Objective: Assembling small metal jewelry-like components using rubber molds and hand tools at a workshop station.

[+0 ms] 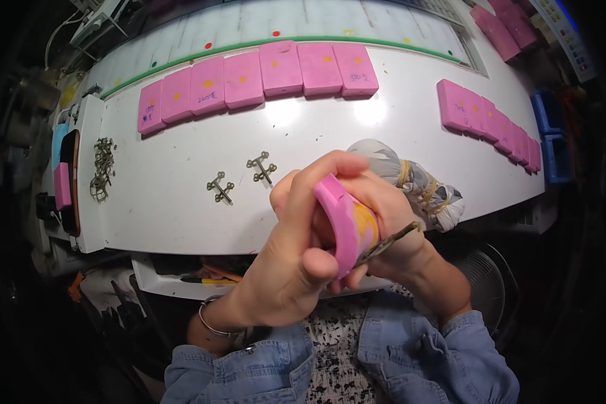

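Above the near edge of the table, both my hands are closed round a bent pink rubber mould (pixel 347 229) with a yellow mark on its face. My left hand (pixel 276 262) grips it from the left, thumb below and fingers curled over the top. Wrapped behind its right side is my right hand (pixel 394 202), with some fingers hidden. A thin dark olive-green stem (pixel 389 244) sticks out from the mould's lower edge beside my right hand. Two olive-green branched pieces, one nearer (pixel 220 189) and one farther (pixel 261 167), lie left of my hands.
Pink blocks stand in a row (pixel 242 77) at the back and another (pixel 481 114) at the right. A cloth bundle (pixel 417 178) tied with yellow bands lies by my right hand. Small olive-green pieces (pixel 102 165) are heaped at left. Below the table edge is an open drawer (pixel 172 284).
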### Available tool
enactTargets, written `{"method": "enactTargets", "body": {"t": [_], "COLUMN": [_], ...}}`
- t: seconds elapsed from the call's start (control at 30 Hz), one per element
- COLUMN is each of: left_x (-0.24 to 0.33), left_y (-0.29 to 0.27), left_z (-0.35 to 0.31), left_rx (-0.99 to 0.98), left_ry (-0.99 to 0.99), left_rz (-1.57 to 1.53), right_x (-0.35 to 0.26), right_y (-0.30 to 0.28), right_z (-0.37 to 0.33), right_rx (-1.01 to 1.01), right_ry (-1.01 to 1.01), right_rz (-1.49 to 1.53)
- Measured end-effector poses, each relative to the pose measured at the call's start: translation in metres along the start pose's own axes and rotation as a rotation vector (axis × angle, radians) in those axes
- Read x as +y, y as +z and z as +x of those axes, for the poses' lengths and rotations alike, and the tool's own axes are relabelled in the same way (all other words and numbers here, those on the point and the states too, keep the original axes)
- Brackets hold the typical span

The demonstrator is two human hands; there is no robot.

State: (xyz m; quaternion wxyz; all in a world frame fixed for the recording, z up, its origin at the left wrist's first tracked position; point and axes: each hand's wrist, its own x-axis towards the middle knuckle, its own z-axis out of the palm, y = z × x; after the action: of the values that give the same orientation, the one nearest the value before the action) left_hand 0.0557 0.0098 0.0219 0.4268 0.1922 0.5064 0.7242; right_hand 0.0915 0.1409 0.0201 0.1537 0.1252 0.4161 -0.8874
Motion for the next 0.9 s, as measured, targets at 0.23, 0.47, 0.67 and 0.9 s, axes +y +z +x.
{"method": "enactTargets", "body": {"t": [0.23, 0.47, 0.67, 0.9], "left_x": [0.009, 0.011, 0.013, 0.013], "left_y": [0.005, -0.003, 0.001, 0.005], "left_z": [-0.005, -0.005, -0.004, -0.006], "left_rx": [0.157, 0.229, 0.277, 0.317], "left_ry": [-0.023, -0.04, -0.081, -0.086], "left_rz": [-0.031, -0.124, -0.175, -0.169], "right_x": [0.007, 0.008, 0.014, 0.015], "right_y": [-0.003, 0.012, 0.011, 0.012], "right_z": [-0.018, -0.036, -0.035, -0.037], "right_rx": [0.275, 0.302, 0.348, 0.395], "right_ry": [-0.419, -0.71, -0.768, -0.771], "right_rz": [-0.262, -0.691, -0.868, -0.925]}}
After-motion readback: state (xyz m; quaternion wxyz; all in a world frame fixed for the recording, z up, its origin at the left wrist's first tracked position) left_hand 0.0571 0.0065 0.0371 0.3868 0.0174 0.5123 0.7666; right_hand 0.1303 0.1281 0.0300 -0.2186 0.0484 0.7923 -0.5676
